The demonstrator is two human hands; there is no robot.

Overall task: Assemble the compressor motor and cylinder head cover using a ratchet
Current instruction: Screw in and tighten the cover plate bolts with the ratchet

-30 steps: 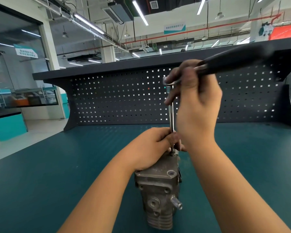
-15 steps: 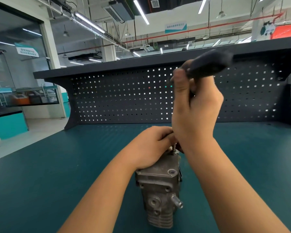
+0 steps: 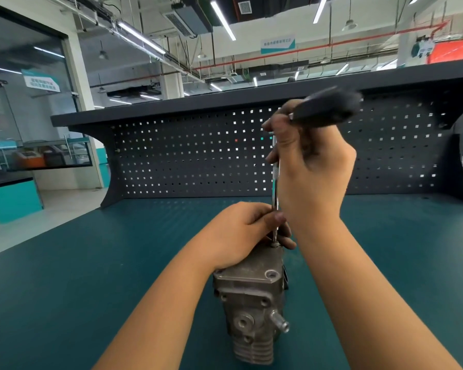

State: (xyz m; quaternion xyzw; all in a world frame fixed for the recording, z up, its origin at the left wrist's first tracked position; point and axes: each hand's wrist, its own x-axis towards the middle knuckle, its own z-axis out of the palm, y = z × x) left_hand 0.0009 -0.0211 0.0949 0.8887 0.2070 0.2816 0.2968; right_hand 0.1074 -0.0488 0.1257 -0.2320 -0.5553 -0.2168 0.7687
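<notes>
A grey cast-metal compressor with its cylinder head cover on top stands on the teal bench, low in the middle of the view. My left hand holds the far top of the cover, its fingers curled around the foot of the ratchet's long steel extension. The extension stands upright on a bolt at the cover's far right corner. My right hand grips the ratchet up high. The ratchet's black handle sticks out to the right, blurred. The ratchet head is hidden behind my fingers.
The teal bench top spreads out to both sides. A dark pegboard back panel with a shelf on top closes the far edge of the bench. Left of the bench lies an open workshop floor with a glass partition.
The ratchet handle swung from far right towards the camera, then back out a little to the right. My left hand and the compressor have stayed in place.
</notes>
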